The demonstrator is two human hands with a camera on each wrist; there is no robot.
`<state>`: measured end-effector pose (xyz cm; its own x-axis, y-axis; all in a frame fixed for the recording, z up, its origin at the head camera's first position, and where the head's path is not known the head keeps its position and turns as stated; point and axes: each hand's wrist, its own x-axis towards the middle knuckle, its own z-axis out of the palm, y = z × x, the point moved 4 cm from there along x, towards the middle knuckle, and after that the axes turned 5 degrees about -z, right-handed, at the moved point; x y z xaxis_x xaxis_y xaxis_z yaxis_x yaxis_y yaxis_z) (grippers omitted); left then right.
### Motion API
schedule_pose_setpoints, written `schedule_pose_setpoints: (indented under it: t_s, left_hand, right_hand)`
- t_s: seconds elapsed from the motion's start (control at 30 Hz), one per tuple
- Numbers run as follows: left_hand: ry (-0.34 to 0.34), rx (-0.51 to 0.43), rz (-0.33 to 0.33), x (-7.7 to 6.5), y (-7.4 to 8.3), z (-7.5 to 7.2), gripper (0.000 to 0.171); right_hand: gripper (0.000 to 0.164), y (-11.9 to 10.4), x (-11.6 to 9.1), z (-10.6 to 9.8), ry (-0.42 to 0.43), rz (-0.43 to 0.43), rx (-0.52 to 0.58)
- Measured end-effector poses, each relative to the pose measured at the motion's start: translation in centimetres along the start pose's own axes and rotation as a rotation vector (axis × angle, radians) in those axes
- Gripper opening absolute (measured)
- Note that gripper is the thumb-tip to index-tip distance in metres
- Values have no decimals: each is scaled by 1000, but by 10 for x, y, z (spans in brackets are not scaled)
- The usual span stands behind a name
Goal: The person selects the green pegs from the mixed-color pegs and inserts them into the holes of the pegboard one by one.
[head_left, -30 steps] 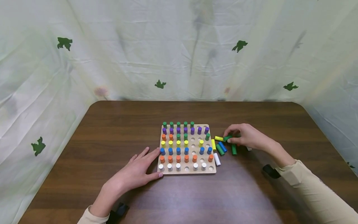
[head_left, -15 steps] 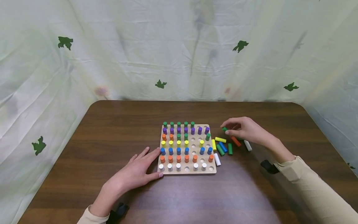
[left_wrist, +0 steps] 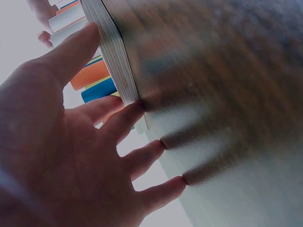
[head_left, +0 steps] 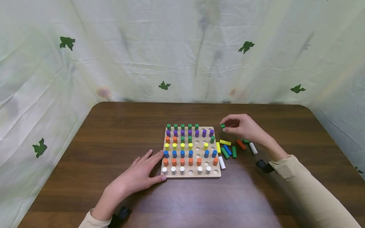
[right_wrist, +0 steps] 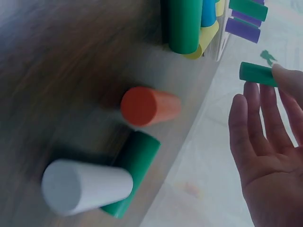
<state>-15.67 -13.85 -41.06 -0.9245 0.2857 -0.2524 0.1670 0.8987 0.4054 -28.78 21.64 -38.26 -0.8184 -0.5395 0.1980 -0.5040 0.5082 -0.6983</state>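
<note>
A wooden pegboard lies mid-table, its rows filled with green, purple, orange, yellow, blue and white pegs, with several bare holes toward the right side. Against its left edge rests my left hand, fingers spread and straight, thumb at the near corner; the left wrist view shows the thumb and index finger touching the board's side. My right hand pinches a green peg between thumb and fingers. It is held above the table, just beyond the board's far right corner.
Loose pegs lie right of the board: an orange peg, a white peg, a blue peg, a yellow peg, and several more. Another white peg lies along the board's right edge. A pale curtain hangs behind the table.
My right hand has lifted the green peg from the loose pile and carried it left and away toward the board's far right corner. The left hand has stayed in place.
</note>
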Motion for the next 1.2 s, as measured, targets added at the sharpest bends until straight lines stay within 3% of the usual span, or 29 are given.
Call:
schedule_pose_setpoints:
  t_s: [0.6,1.2]
  left_hand:
    - [14,10,29,-1,1,-1,85]
    - [8,12,26,-1,1,-1,85]
  right_hand:
    - [24,-8,37,19,0,-52,90]
    - [21,-13,61,37,-119,-33,46]
